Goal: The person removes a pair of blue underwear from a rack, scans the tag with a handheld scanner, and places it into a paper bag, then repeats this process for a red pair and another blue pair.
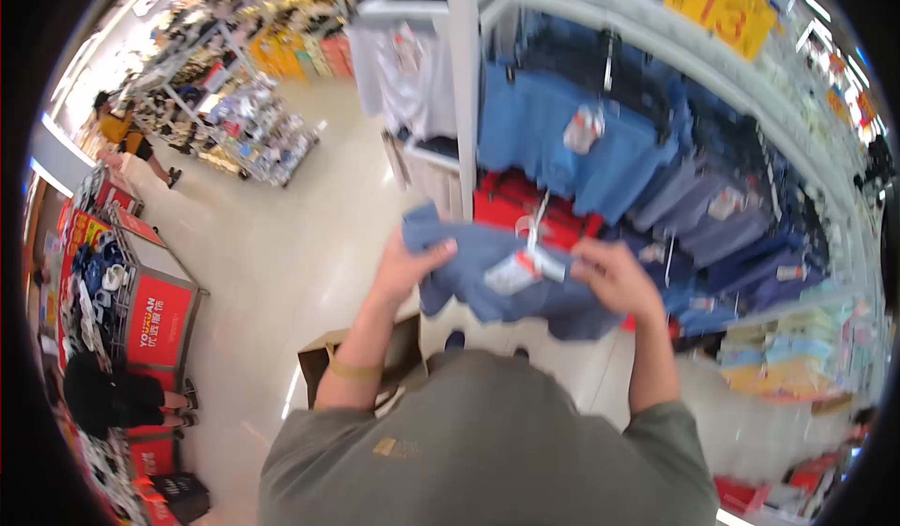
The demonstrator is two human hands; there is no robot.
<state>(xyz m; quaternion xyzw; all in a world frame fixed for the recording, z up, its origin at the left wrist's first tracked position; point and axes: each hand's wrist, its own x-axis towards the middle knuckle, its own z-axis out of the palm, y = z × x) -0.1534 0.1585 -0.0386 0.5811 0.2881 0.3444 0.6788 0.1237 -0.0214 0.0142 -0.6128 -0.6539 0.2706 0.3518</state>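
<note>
A blue-grey garment on a hanger is stretched between my two hands at waist height, its cloth slightly blurred. My left hand grips its left end, thumb on top of the fabric. Fingers of my right hand are pinched at its right side, close to a white and red tag on the front. A pale hanger hook rises from the garment's middle. Right behind it, red garments hang on the rack.
A white display rack holds blue garments under a yellow price sign. An open cardboard box stands by my left arm. Bins with red panels line the left, where a person in black stands. Another person is farther off.
</note>
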